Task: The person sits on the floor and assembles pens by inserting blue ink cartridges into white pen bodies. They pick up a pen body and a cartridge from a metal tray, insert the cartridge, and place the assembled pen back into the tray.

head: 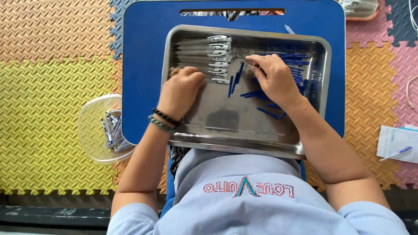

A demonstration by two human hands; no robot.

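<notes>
Both hands [226, 85] in steel tray [244, 146], blue sticks [235, 80] btwn them

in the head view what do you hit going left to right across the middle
clear plastic bowl → left hand → loose blue sticks in the tray → right hand → metal tray's right rim → white paper with a blue pen

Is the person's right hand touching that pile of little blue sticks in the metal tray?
Touching. The head view shows the right hand lying on the blue sticks in the metal tray, its fingers overlapping them with no gap.
</notes>
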